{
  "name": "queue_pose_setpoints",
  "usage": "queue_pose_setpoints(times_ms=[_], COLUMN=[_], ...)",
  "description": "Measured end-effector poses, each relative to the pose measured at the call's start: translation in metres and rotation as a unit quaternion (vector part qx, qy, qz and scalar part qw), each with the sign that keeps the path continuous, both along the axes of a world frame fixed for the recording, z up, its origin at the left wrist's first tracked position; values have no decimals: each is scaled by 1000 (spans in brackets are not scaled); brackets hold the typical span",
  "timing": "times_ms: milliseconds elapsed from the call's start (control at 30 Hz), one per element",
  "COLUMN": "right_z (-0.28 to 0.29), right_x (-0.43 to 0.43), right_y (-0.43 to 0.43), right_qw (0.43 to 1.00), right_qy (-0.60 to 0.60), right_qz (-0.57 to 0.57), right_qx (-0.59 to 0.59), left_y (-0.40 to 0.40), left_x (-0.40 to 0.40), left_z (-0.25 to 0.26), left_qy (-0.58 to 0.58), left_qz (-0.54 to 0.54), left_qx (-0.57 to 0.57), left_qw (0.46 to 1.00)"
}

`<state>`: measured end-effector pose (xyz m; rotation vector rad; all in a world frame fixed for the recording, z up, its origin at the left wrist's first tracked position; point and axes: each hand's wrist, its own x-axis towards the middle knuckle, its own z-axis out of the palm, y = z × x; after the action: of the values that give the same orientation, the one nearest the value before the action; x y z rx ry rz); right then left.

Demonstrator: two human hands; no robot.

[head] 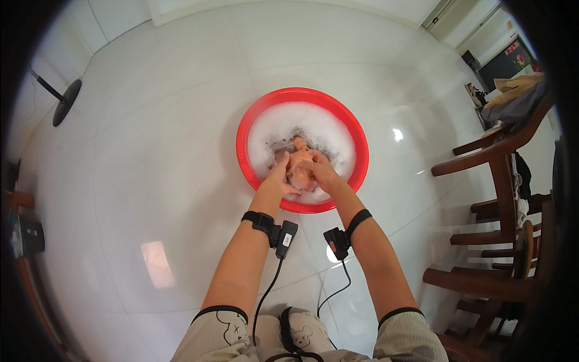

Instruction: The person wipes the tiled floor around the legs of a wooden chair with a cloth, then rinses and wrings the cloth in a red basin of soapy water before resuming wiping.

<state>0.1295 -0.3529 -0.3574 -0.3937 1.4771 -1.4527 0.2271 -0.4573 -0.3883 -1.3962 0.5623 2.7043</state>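
Observation:
A red plastic basin (pixel 244 168) stands on the floor in front of me, filled with white soap suds (pixel 312 115). In its middle a wet, bunched orange cloth (pixel 299 168) rises out of the foam. My left hand (pixel 281 175) cups the cloth from its left side, thumb and fingers spread around it. From the right, my right hand (pixel 322 168) grips a fold of the same cloth with bent fingers. Darker, wet material (pixel 282 151) shows through the suds beside the orange cloth; its kind is unclear. Foam hides whatever lies deeper.
Pale glossy tiles (pixel 172 181) surround the basin. Wooden chairs (pixel 502 190) line the right side, one bearing clothes (pixel 515 102). A round black stand base (pixel 68 103) is at far left. Black devices (pixel 285 240) strapped to both forearms trail cables (pixel 270 289) towards my body.

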Motion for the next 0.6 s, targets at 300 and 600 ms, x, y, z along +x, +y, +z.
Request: queue_pose_setpoints(times_ms=[300,600], right_z=[24,12], right_x=[8,-54], right_y=[-36,33], right_qw=[959,858], right_qy=[277,408], right_qz=[-19,-31], right_qx=[-59,312], left_y=[-29,-44], left_x=[-42,-29], left_z=[-42,25], left_qy=[379,167], left_qz=[52,132], left_qx=[-72,-169], left_qw=[921,962])
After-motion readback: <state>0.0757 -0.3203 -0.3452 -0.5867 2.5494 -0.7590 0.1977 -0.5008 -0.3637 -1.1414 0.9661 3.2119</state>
